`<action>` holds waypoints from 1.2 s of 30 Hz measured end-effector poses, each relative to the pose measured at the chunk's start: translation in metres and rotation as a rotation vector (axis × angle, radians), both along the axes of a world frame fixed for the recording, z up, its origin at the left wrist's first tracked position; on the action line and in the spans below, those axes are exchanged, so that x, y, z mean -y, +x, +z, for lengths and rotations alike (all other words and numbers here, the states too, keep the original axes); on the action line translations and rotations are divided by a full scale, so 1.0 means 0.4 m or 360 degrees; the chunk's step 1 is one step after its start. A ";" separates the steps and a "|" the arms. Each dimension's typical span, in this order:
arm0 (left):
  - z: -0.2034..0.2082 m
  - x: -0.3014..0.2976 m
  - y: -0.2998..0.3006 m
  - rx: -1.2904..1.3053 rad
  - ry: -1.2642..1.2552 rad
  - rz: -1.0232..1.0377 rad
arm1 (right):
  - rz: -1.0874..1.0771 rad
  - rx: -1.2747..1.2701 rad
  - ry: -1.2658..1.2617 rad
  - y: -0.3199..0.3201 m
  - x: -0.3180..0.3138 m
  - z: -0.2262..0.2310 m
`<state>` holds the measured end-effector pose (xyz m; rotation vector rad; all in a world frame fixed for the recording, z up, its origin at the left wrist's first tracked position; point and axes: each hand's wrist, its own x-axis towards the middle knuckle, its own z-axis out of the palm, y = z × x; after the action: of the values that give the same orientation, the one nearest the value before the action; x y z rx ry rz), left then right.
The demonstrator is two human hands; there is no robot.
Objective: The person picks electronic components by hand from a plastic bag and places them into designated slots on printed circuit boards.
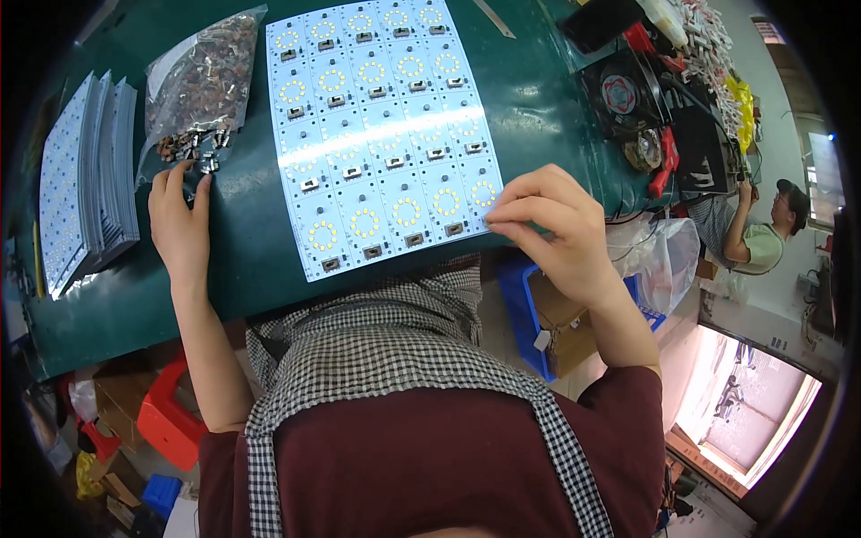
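A white panel of small circuit boards [345, 211] lies on the table in front of me, in rows with rings of yellow LEDs and small slide switches [413, 240]. My right hand [560, 229] is at the panel's near right corner, thumb and forefinger pinched together; whatever is between the tips is too small to make out. My left hand [179, 220] rests at the mouth of a clear plastic bag [204, 76] full of small parts. Its thumb and forefinger are apart, by a little heap of loose slide switches [212, 160].
Stacked white circuit panels [67, 188] stand at the table's left. On the green table [242, 260], a metal strip [493, 18] lies at the far side, and a black fan-like device [619, 94] with red-handled tools is at the right. A blue crate [525, 309] sits below; another person [762, 233] works farther right.
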<state>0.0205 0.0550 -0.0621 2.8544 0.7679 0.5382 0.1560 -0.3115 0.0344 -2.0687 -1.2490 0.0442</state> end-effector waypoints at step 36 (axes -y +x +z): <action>-0.001 0.007 0.007 0.0154 -0.0043 -0.0089 | 0.0010 -0.0187 -0.0147 0.006 0.017 0.028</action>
<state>0.0232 0.0521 -0.0624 2.7923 0.6725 0.6473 0.1584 -0.3181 0.0456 -2.1087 -1.2016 0.2269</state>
